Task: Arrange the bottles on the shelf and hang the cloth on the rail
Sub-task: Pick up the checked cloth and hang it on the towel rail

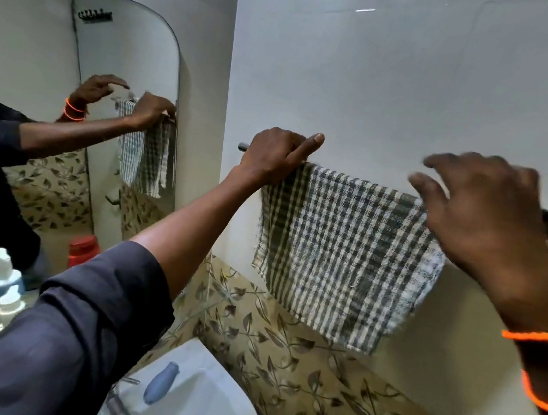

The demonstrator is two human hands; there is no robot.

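The grey-and-white checked cloth (pixel 343 250) drapes over the metal wall rail (pixel 244 146) at mid-frame; the left hand (pixel 273 159) pinches its corner, steadying it, while the right hand (pixel 482 215) hovers spread, empty.

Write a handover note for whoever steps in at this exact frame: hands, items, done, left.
Left hand: closed on the rail and the checked cloth's left end.
Right hand: open, blurred, at the cloth's right end; contact unclear.
Cloth: draped over the rail, its lower edge slanted.
Bottles: lower left by the mirror; the shelf itself is not visible.
Left: level the cloth, check the bottles.
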